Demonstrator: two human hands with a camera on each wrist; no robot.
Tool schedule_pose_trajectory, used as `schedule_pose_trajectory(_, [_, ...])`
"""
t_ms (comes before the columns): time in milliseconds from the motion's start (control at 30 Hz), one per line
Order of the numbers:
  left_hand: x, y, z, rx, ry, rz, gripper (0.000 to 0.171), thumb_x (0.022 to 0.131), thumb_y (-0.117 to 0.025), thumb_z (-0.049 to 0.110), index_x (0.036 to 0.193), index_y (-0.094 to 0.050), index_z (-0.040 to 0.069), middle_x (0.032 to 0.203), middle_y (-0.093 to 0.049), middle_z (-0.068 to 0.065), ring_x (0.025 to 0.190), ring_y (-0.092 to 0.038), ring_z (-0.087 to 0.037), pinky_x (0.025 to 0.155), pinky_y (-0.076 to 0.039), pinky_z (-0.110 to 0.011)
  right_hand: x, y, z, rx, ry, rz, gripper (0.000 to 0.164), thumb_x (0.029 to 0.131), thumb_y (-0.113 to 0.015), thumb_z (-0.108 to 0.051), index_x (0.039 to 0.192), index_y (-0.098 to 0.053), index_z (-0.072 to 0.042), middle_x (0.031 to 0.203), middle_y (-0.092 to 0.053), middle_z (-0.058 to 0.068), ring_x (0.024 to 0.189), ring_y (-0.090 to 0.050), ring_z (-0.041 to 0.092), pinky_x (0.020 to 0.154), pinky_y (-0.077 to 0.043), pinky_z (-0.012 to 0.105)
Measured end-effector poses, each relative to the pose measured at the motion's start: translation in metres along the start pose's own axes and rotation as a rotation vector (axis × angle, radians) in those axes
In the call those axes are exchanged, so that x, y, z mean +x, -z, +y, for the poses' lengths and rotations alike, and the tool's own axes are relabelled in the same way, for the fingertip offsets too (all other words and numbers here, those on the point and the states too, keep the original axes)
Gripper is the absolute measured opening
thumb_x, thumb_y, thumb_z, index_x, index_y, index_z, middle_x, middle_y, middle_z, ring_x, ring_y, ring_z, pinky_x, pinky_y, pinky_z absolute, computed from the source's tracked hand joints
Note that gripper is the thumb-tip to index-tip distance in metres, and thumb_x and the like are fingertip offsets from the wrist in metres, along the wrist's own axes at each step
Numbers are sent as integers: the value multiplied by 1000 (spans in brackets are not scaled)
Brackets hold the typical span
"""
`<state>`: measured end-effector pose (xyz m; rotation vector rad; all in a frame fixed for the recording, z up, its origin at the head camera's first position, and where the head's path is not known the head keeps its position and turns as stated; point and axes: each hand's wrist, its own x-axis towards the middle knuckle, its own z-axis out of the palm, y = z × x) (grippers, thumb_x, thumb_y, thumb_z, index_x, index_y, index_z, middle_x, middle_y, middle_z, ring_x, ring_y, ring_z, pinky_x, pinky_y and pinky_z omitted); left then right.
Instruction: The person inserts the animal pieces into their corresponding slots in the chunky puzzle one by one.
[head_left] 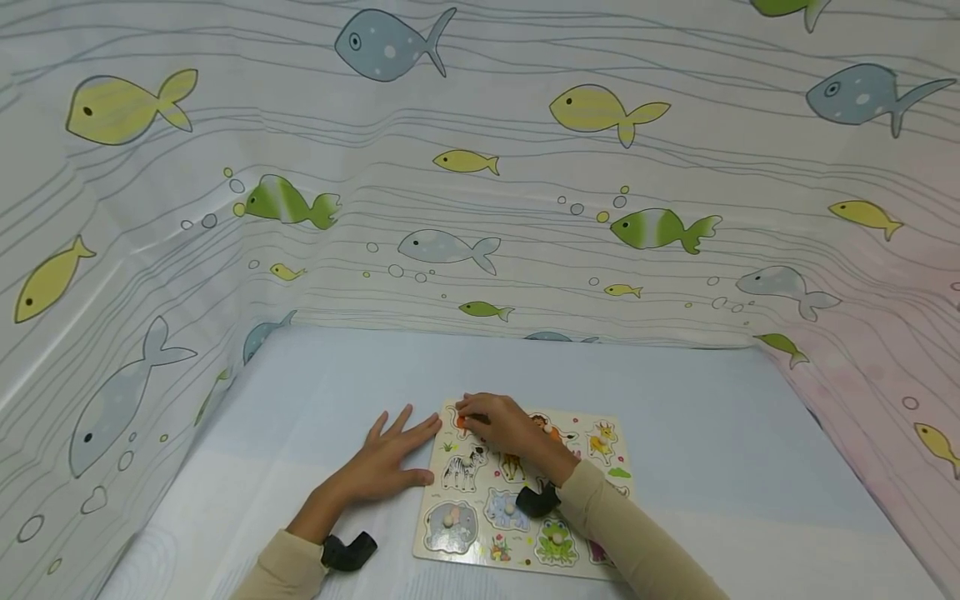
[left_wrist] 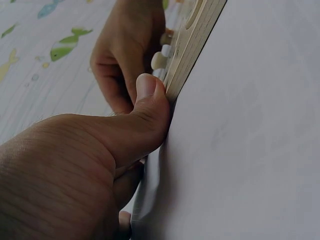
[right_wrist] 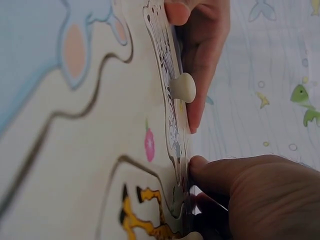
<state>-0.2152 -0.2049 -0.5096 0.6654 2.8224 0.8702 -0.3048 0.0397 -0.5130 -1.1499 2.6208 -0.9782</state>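
Note:
A wooden knob puzzle board (head_left: 480,557) with animal pieces lies on the table. My left hand (head_left: 381,465) rests at its left edge, fingers spread, with fingertips and thumb (left_wrist: 146,92) touching the side. Over the board's upper left corner, my right hand (head_left: 497,419) bends its fingers and pinches an orange-red animal puzzle piece (head_left: 461,422), mostly hidden under the fingers. The piece's knob is out of sight. Just below sits the zebra piece (head_left: 463,471), whose pale knob (right_wrist: 184,88) stands out in the right wrist view.
Set in the board are an elephant piece (head_left: 451,540), a blue piece (head_left: 501,518), a frog piece (head_left: 556,550), a lion piece (head_left: 557,434) and a yellow animal piece (head_left: 602,435). My right forearm (head_left: 626,525) covers the board's lower right. A fish-patterned sheet (head_left: 525,183) rises behind the table.

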Motion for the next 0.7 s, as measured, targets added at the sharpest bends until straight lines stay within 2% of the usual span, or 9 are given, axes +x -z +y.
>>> schedule_pose_trajectory(167, [1, -1, -2, -1, 0, 4, 85, 85, -71, 51, 154, -38, 12, 160, -37, -8, 153, -12, -47, 119, 3, -69, -1, 0, -1, 38, -20, 16, 30, 100, -62, -22, 126, -68, -10, 139, -63, 4, 138, -52, 22, 112, -46, 40])
schedule_pose_trajectory(233, [1, -2, -2, 2, -1, 3, 85, 85, -70, 51, 154, -38, 13, 160, -37, -7, 153, -12, -47, 119, 3, -69, -3, 0, -2, 130, -51, 49, 35, 101, -59, -27, 132, -65, -10, 143, -60, 3, 136, -54, 22, 111, -47, 41])
schedule_pose_trajectory(367, [1, -2, -3, -16, 5, 1, 84, 85, -71, 50, 154, -39, 13, 160, -37, -7, 153, -12, -46, 119, 5, -68, -7, 7, -5, 413, -118, 140, 46, 104, -53, -35, 141, -56, -8, 147, -56, 5, 135, -54, 23, 111, -47, 42])
schedule_pose_trajectory(467, [1, -3, -3, -22, 12, 3, 85, 85, -72, 49, 154, -39, 13, 160, -37, -7, 153, -11, -45, 120, 5, -68, -11, 22, -9, 599, -155, 182, 46, 105, -51, -37, 139, -57, -7, 145, -56, 13, 137, -53, 25, 114, -44, 40])
schedule_pose_trajectory(533, [1, -3, -4, -18, 16, 6, 84, 85, -72, 49, 154, -38, 14, 160, -37, -6, 154, -11, -44, 120, 5, -67, -16, 35, -13, 665, -184, 197, 44, 105, -51, -37, 136, -59, -8, 144, -56, 17, 137, -52, 26, 115, -43, 39])
schedule_pose_trajectory(600, [1, -3, -6, -14, 16, 8, 84, 86, -72, 48, 154, -38, 15, 161, -37, -5, 154, -11, -43, 121, 5, -66, -25, 50, -14, 682, -217, 199, 41, 105, -51, -36, 134, -61, -10, 143, -57, 16, 136, -53, 27, 114, -44, 40])
schedule_pose_trajectory(700, [-1, -1, -8, -51, 25, 26, 76, 88, -71, 44, 152, -43, 14, 159, -39, -6, 154, -13, -42, 121, 4, -66, -44, 72, -11, 550, -248, 189, 41, 104, -52, -38, 135, -61, -12, 141, -60, 12, 133, -56, 28, 110, -47, 46])
